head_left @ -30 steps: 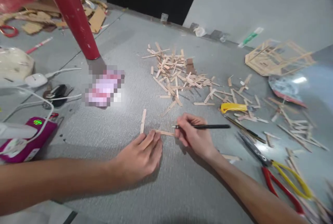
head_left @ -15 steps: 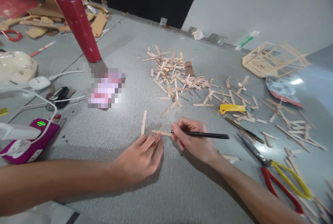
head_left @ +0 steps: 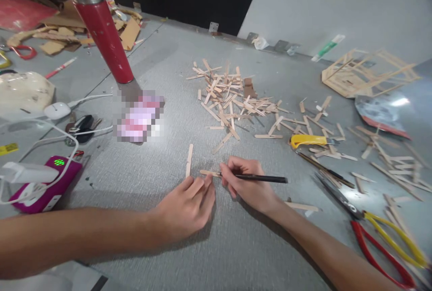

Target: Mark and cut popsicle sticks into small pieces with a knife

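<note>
My right hand (head_left: pixel 248 184) is closed round a black pen (head_left: pixel 261 177), its tip resting on a short wooden stick (head_left: pixel 208 173) lying flat on the grey table (head_left: pixel 168 56). My left hand (head_left: pixel 187 205) lies flat with its fingers stretched out together, fingertips at the near end of that stick. A second wooden stick (head_left: pixel 189 160) lies just left of it, pointing away from me. A heap of cut wooden sticks (head_left: pixel 232 99) spreads out beyond both hands.
A red flask (head_left: pixel 104 34) stands at the back left. A yellow cutter (head_left: pixel 308 140), pliers with red and yellow handles (head_left: pixel 381 237) and loose sticks lie to the right. A stick-built frame (head_left: pixel 366 72) sits far right. A purple power strip (head_left: pixel 43 183), cables and keys lie left.
My right hand has slid the pen tip leftward along the short stick. My left hand has stayed put with its fingers by the stick.
</note>
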A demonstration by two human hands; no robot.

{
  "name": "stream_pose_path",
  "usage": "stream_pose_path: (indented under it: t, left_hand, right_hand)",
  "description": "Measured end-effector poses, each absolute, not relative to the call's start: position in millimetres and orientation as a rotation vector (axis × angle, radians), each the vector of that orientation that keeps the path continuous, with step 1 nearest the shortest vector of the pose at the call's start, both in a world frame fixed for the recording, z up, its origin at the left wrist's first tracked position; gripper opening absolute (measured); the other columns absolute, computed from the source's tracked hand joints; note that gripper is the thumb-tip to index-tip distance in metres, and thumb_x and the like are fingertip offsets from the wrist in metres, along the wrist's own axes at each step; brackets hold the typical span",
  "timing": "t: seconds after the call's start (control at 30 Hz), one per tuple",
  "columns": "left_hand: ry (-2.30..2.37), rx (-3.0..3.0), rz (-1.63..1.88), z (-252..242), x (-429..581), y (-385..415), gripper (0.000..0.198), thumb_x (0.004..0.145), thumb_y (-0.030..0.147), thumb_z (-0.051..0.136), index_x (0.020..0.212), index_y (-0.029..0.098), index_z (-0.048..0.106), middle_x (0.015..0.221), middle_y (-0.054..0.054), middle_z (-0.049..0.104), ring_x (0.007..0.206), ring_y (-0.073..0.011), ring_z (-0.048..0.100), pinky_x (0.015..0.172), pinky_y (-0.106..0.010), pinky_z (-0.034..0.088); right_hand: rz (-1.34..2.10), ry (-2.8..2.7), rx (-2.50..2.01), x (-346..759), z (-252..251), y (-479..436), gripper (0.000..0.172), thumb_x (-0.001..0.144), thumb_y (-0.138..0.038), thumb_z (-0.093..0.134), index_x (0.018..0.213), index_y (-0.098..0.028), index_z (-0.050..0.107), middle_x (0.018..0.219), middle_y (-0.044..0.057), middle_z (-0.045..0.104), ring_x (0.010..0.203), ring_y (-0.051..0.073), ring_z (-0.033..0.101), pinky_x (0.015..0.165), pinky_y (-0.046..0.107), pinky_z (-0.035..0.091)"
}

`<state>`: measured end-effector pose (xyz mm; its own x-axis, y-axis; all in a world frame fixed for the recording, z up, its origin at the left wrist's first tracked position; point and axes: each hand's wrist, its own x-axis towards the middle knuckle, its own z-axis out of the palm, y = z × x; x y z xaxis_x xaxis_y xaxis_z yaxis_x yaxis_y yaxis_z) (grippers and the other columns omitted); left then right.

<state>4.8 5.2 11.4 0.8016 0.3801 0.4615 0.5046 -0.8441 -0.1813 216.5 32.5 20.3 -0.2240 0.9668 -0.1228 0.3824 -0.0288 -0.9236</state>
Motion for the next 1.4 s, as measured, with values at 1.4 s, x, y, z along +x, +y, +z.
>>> stream_pose_path:
  t: [1.4]
  left_hand:
    - [-0.629, -2.656, -0.543, 15.3, 4.8, 6.5, 0.031, 0.093, 0.018, 0.054, 0.111, -0.001, 0.069, 0.114, -0.02, 0.075, 0.106, -0.0282, 0.071, 0.105, -0.04, 0.051]
  right_hand:
    - [1.232, -1.639, -1.41, 214.9, 21.2, 33.7, 0.047, 0.097, -0.048, 0.061, 0.059, -0.023, 0.05, 0.043, -0.005, 0.053, 0.035, 0.008, 0.045, 0.041, 0.025, 0.036]
